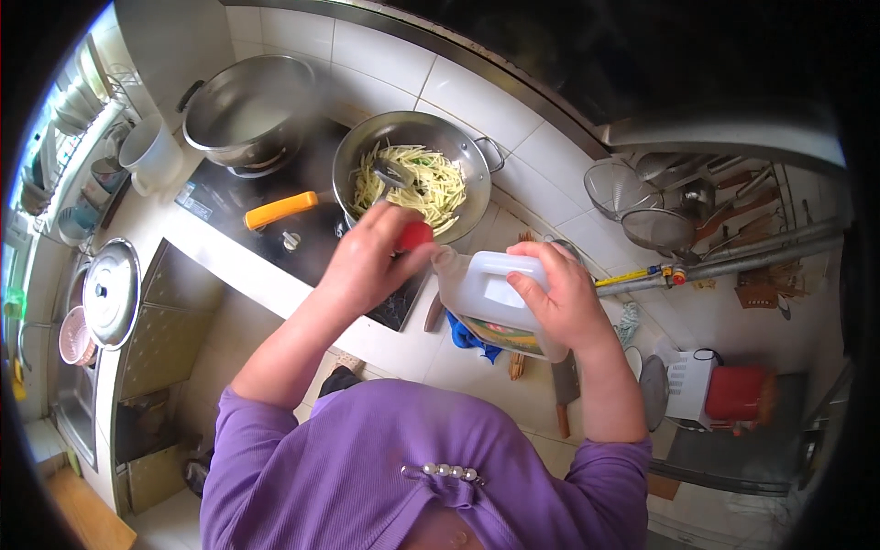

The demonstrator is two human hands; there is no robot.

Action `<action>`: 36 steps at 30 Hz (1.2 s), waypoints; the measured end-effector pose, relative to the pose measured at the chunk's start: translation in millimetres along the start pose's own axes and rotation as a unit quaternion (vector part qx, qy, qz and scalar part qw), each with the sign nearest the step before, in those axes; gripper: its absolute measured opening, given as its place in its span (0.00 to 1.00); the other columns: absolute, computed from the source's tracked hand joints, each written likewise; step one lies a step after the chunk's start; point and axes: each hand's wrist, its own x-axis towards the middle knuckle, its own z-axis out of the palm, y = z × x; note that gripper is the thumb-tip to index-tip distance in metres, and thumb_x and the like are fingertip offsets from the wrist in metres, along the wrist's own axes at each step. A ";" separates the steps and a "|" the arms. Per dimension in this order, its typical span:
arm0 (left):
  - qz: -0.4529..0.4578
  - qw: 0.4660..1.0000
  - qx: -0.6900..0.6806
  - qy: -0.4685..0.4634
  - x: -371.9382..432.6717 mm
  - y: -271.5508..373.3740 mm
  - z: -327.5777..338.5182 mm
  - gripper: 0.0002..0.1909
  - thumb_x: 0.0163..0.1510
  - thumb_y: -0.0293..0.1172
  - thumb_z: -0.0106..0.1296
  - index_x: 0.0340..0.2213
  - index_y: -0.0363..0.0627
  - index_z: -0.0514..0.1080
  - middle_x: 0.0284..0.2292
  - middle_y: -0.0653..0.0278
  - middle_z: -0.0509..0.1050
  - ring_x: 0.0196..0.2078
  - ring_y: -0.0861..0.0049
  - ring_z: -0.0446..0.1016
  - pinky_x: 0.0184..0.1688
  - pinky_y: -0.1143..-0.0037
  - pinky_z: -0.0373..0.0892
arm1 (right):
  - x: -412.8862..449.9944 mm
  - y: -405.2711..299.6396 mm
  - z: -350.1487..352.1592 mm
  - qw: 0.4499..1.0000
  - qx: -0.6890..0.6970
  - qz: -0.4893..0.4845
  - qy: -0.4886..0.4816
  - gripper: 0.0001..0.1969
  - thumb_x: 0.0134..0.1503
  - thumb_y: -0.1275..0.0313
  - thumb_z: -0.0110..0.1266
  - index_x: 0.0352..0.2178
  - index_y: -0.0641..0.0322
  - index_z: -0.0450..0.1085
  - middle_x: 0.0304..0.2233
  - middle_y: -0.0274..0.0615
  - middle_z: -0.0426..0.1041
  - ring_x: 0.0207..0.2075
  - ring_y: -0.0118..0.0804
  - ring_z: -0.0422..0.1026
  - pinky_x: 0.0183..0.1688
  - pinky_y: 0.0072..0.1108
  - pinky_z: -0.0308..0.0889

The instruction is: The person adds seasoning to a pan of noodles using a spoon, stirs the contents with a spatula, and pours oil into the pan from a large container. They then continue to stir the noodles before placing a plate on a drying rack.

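Observation:
My left hand (pixel 368 258) holds a red cap (pixel 414 236) between its fingers, close by the wok's near rim. My right hand (pixel 560 292) grips the handle of a translucent white plastic jug (pixel 459 285) that bears a printed label. The jug is tilted, its mouth pointing toward the cap; the mouth looks uncovered and apart from the cap. Beyond my hands, a steel wok (pixel 478 179) sits on the black cooktop (pixel 275 237). Pale shredded vegetable strips (pixel 440 182) lie in it, with the metal head of a spoon or ladle (pixel 393 173) on top. An orange handle (pixel 280 210) extends to the wok's left.
A large steel pot (pixel 240 141) stands at the back left, beside a translucent plastic pitcher (pixel 151 155). A cleaver (pixel 566 385) and a blue cloth (pixel 471 340) lie on the right counter. Strainers (pixel 656 227) hang on the right wall. A steel lid (pixel 110 295) rests near the sink.

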 end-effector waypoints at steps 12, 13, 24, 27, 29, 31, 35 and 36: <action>-0.105 0.989 0.054 0.084 -48.3 -70.6 -93.3 0.19 0.46 0.24 0.60 0.40 0.37 0.67 0.38 0.57 0.69 0.35 0.72 0.72 0.36 0.79 0.70 | 99.5 38.6 14.7 0.987 -0.128 0.040 -0.087 0.15 0.53 0.62 0.52 0.37 0.61 0.68 0.27 0.52 0.72 0.32 0.52 0.70 0.37 0.35 0.65; -0.115 0.983 0.072 0.127 -52.4 -74.4 -94.8 0.20 0.39 0.22 0.64 0.37 0.40 0.70 0.34 0.61 0.70 0.29 0.76 0.71 0.31 0.79 0.69 | 105.4 41.0 16.3 0.985 -0.139 0.041 -0.096 0.15 0.53 0.62 0.52 0.37 0.61 0.68 0.27 0.52 0.72 0.32 0.52 0.70 0.37 0.35 0.64; -0.176 0.972 0.107 0.116 -84.7 -99.2 -114.5 0.20 0.45 0.24 0.61 0.41 0.43 0.68 0.37 0.59 0.70 0.35 0.72 0.71 0.34 0.79 0.69 | 148.7 52.3 34.9 0.971 -0.160 0.067 -0.166 0.15 0.54 0.61 0.51 0.38 0.60 0.68 0.31 0.50 0.73 0.37 0.50 0.70 0.41 0.35 0.64; -0.165 0.971 0.105 0.135 -80.8 -100.9 -113.8 0.20 0.43 0.23 0.62 0.39 0.42 0.69 0.34 0.60 0.71 0.30 0.75 0.70 0.32 0.80 0.68 | 158.1 54.6 39.6 0.966 -0.167 0.065 -0.187 0.15 0.54 0.61 0.51 0.39 0.60 0.68 0.32 0.51 0.73 0.38 0.50 0.69 0.43 0.35 0.63; -0.166 0.972 0.105 0.133 -79.5 -102.8 -113.7 0.20 0.43 0.23 0.62 0.39 0.42 0.69 0.34 0.60 0.71 0.30 0.75 0.70 0.31 0.80 0.68 | 162.2 55.7 42.8 0.963 -0.170 0.062 -0.200 0.16 0.54 0.61 0.51 0.39 0.59 0.68 0.32 0.51 0.73 0.38 0.50 0.69 0.43 0.35 0.63; -0.157 0.973 0.106 0.132 -78.8 -104.8 -113.9 0.20 0.43 0.23 0.62 0.39 0.42 0.69 0.34 0.60 0.71 0.30 0.75 0.70 0.31 0.80 0.68 | 165.6 56.7 46.1 0.960 -0.197 0.054 -0.193 0.16 0.53 0.61 0.51 0.39 0.59 0.68 0.31 0.51 0.73 0.39 0.51 0.69 0.44 0.35 0.62; -0.176 0.974 0.111 0.093 -82.8 -110.6 -117.6 0.20 0.47 0.26 0.60 0.43 0.44 0.67 0.39 0.58 0.70 0.40 0.69 0.72 0.36 0.78 0.71 | 173.2 60.2 48.4 0.957 -0.201 0.049 -0.205 0.16 0.53 0.61 0.52 0.39 0.60 0.68 0.31 0.52 0.73 0.38 0.51 0.69 0.44 0.35 0.63; -0.178 0.974 0.108 0.093 -82.7 -111.5 -117.6 0.20 0.47 0.26 0.60 0.43 0.44 0.67 0.39 0.58 0.70 0.40 0.69 0.72 0.36 0.78 0.71 | 175.1 60.2 48.8 0.956 -0.206 0.045 -0.206 0.16 0.53 0.61 0.52 0.38 0.61 0.68 0.31 0.52 0.73 0.38 0.52 0.69 0.44 0.35 0.63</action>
